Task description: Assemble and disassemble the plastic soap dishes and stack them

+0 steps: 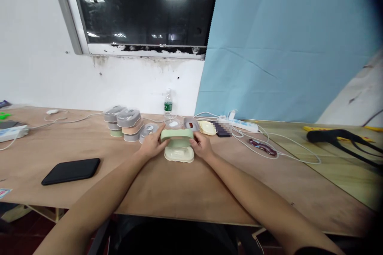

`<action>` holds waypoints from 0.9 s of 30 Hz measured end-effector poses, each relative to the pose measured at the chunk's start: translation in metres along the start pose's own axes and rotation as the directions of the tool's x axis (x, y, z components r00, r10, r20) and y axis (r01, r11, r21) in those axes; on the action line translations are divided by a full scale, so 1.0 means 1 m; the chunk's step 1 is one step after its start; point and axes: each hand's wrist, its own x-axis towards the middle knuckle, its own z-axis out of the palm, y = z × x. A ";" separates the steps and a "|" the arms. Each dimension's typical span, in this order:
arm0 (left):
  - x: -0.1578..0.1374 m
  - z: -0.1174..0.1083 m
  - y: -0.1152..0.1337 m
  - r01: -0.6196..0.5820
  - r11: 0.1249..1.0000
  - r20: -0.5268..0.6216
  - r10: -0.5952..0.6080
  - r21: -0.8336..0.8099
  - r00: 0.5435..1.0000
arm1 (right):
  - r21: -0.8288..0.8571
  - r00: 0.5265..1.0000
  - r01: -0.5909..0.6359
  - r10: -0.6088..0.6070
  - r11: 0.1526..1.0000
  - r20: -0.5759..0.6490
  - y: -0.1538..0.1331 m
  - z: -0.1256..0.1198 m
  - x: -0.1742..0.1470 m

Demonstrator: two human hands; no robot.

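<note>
You hold a green ring [177, 132] with both hands, one at each end. It is right by the pale dish [178, 154], on the dish's far side, and you cannot tell if the two touch. The fingers of your left hand [154, 143] pinch the ring's left end, with the thumb on the near side. The fingers of your right hand [202, 146] pinch its right end. The dish sits on the bench [173, 191].

To the left of the dish are two stacks of boxes, a near stack [129, 124] and a far stack [112, 119]. A black phone [71, 170] lies well to the left of the dish. Behind the dish stands a bottle [168, 105] with a green label. To the right of the dish and behind it are a yellow tray [207, 128] and a white power strip [243, 125]. Farther right of the dish lies a dark red thing [263, 147] among white wires.
</note>
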 end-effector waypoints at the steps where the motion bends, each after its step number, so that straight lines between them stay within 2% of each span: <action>1: 0.000 -0.001 0.003 0.021 1.000 0.017 -0.021 0.012 1.000 | -0.026 1.000 -0.004 0.004 1.000 0.001 0.002 -0.002 0.002; 4: 0.000 -0.001 0.009 0.046 0.999 0.058 -0.046 0.005 0.997 | -0.040 0.998 -0.029 0.031 0.999 0.054 0.007 -0.005 0.007; 8: 0.005 0.006 0.008 0.130 0.987 0.117 -0.119 -0.094 0.986 | 0.079 0.972 -0.159 0.142 0.984 0.188 0.007 -0.003 0.010; 13: 0.008 0.017 -0.001 0.289 0.943 0.281 -0.235 -0.167 0.930 | 0.094 0.930 -0.256 0.219 0.962 0.294 0.007 -0.003 0.013; 16: 0.007 0.019 -0.001 0.320 0.908 0.355 -0.215 -0.272 0.910 | 0.110 0.865 -0.289 0.210 0.951 0.455 0.011 -0.011 0.015; 19: 0.007 0.018 0.001 0.315 0.879 0.369 -0.177 -0.358 0.912 | 0.101 0.754 -0.396 0.261 0.913 0.603 0.015 -0.017 0.015; 22: 0.006 0.016 0.001 0.312 0.887 0.417 -0.155 -0.339 0.895 | 0.005 0.648 -0.484 0.355 0.875 0.674 0.017 -0.018 0.014; 24: 0.006 0.016 0.000 0.258 0.927 0.429 -0.124 -0.271 0.895 | -0.028 0.619 -0.474 0.355 0.880 0.701 0.018 -0.016 0.013; 27: 0.008 0.018 -0.004 0.165 0.975 0.402 -0.092 -0.151 0.911 | -0.034 0.626 -0.428 0.323 0.903 0.710 0.018 -0.015 0.015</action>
